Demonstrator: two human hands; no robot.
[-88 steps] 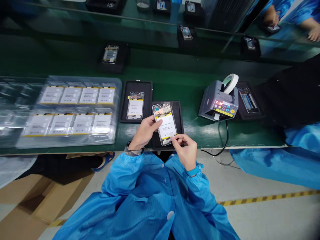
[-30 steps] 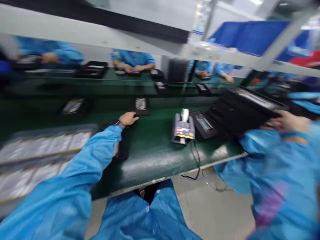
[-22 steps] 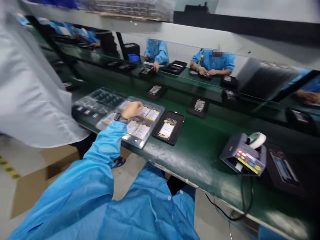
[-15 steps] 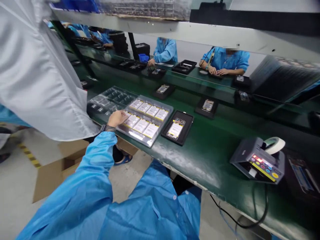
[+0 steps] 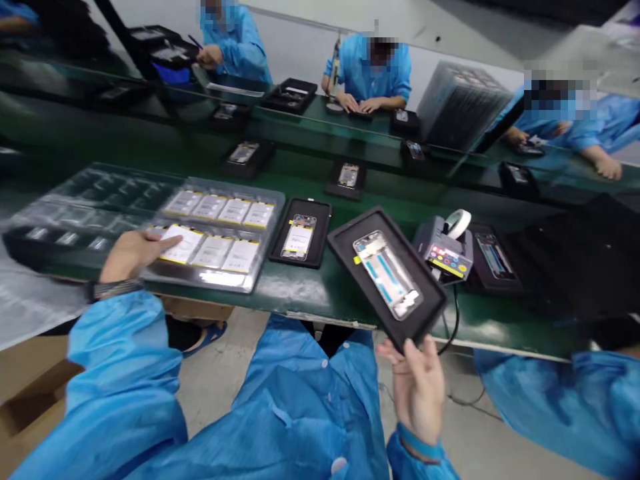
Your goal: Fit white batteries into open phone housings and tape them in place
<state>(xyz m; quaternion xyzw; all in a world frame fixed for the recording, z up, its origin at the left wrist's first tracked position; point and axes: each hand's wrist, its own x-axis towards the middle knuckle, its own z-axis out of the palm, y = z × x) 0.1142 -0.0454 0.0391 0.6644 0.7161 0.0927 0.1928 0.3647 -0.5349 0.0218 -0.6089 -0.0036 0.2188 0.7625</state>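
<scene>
My left hand (image 5: 133,253) is over the clear plastic tray (image 5: 235,283), its thumb and fingers gripping the left edge of a white phone battery (image 5: 183,245) with yellow edging. That battery sits slightly askew in the front row, and the fingers' undersides are hidden. Several similar batteries lie in the compartments around it. My right hand (image 5: 417,383) pinches the near corner of a black tray (image 5: 345,233), which is tilted above the bench edge. Inside this tray rests a phone frame (image 5: 387,275) with blue strips and a yellow tab.
Between the hands, another black tray (image 5: 323,233) on the green bench (image 5: 320,288) holds a phone with a battery. A tape dispenser (image 5: 445,250) stands behind the raised tray. More black trays (image 5: 346,188) sit farther back. Co-workers (image 5: 373,73) sit opposite; a blue sleeve (image 5: 575,400) is at right.
My right hand has come into view with a black tray holding a phone frame. The view has swung right. My left hand stays at the plastic tray, now with a battery in its fingers.
</scene>
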